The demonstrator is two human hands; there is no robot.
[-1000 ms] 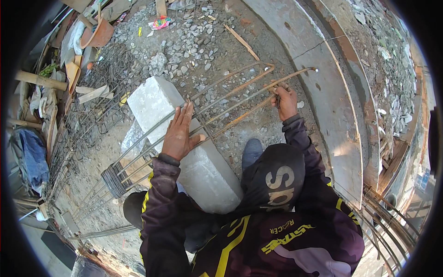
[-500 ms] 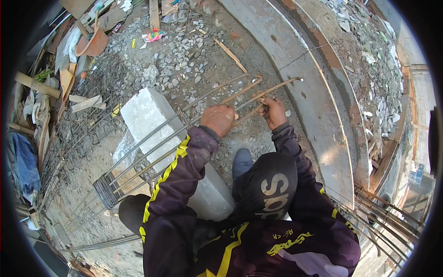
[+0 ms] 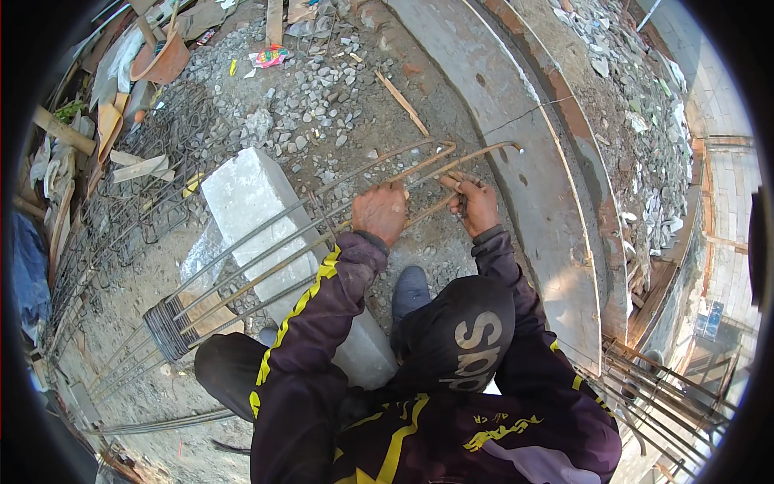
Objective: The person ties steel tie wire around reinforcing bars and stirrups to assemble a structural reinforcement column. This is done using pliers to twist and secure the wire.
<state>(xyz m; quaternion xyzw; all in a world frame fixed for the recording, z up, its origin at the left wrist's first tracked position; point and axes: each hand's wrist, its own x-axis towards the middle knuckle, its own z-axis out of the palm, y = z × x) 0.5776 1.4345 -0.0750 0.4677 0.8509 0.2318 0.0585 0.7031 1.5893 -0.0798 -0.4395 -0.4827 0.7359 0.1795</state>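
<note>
My left hand [image 3: 380, 211] is closed around the steel rebar [image 3: 278, 214] of a long cage, near the bars' bent ends. My right hand [image 3: 477, 203] is to its right, fingers curled in a pinch at the rusty end of a lower bar; anything small inside the fingers is hidden. Several parallel bars slope from lower left to upper right, some with hooked tips. A square stirrup [image 3: 321, 216] stands across them just left of my left hand. Farther down the bars sits a tight bundle of stirrups [image 3: 169, 331]. A pale block [image 3: 254, 194] lies beneath the bars.
A long grey concrete strip [image 3: 536, 177] curves along the right. Loose gravel [image 3: 314, 105] and a wood stick [image 3: 401, 102] lie ahead. Far left are an orange bucket [image 3: 161, 63], scrap wood and a blue sheet [image 3: 31, 278]. More rebar [image 3: 669, 395] lies at lower right.
The view has shifted slightly, so the cage and block appear a little farther left. Both hands stay at the bar ends; the right hand's fingers have turned a little.
</note>
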